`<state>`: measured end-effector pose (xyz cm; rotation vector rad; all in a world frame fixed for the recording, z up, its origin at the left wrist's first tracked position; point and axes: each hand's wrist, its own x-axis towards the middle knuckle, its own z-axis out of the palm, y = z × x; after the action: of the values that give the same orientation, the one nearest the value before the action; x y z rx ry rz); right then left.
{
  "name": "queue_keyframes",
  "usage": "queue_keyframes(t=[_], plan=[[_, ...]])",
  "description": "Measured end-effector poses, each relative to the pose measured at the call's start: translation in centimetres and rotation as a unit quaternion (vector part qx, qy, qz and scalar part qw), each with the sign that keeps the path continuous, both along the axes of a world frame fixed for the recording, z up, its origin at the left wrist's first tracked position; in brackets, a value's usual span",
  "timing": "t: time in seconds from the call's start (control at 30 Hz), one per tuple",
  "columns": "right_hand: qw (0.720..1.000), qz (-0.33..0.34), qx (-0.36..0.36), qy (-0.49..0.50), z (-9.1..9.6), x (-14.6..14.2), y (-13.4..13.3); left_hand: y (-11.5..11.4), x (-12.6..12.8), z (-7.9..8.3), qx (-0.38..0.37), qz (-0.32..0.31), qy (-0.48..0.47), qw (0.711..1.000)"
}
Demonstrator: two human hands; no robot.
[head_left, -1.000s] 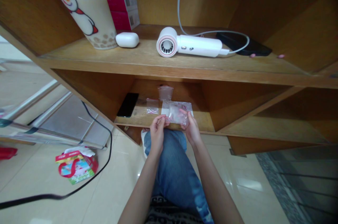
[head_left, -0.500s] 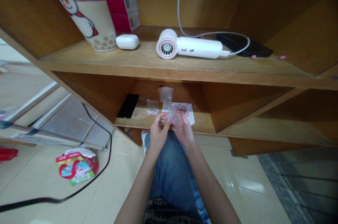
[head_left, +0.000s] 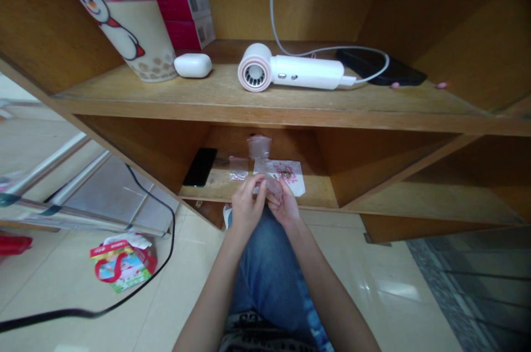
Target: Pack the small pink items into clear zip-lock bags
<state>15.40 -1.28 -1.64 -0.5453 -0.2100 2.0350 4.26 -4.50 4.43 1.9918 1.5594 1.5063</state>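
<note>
"At the front edge of the lower shelf [head_left: 219, 191], the left hand [head_left: 246, 203] and right hand [head_left: 287, 206] are close together, both holding one clear plastic bag [head_left: 272, 187]."

"Yeah, left one's pinching near the top, right one's cradling it. Fingers hide a lot, so can't tell what's inside. What's around them?"

"Just behind, a white sheet [head_left: 298, 187] with a cluster of small pink pieces [head_left: 286, 172] on it. There's a small zip bag [head_left: 238, 166] to the left, another clear bag [head_left: 259, 147] farther back, and a black phone [head_left: 199, 167] near the left wall."

"And up top?"

"Bubble tea cup [head_left: 143, 36], white earbud case [head_left: 193, 65] right by it, plus a white handheld fan [head_left: 305, 72] with a cable in its end."
</note>
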Motion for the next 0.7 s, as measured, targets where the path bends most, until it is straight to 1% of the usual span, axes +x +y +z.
queue_keyframes(t=[0.2, 0.43, 0.53, 0.6, 0.67, 0.7], plan=[[1.0, -0.004, 0.012, 0.019, -0.02, -0.21, 0.17, 0.08, -0.01, -0.16, 0.0, 0.018, -0.018, 1.0], [0.999, -0.039, -0.031, 0.011, 0.02, -0.72, 0.21, 0.49, -0.28, -0.28, 0.003, 0.058, -0.039, 0.998], [0.997, -0.062, -0.053, -0.012, -0.03, -0.96, 0.21, 0.51, -0.44, -0.17, 0.006, 0.075, -0.05, 0.996], [0.996, -0.06, -0.061, -0.038, -0.1, -1.01, 0.33, 0.44, -0.55, -0.22, 0.007, 0.08, -0.07, 0.994], [0.993, -0.063, -0.052, -0.09, -0.22, -0.84, 0.69, 0.33, -0.64, -0.42, 0.003, 0.085, -0.106, 0.991], [0.988, -0.073, -0.034, -0.133, -0.31, -0.64, 1.02, 0.28, -0.68, -0.56, 0.0, 0.089, -0.129, 0.988]])
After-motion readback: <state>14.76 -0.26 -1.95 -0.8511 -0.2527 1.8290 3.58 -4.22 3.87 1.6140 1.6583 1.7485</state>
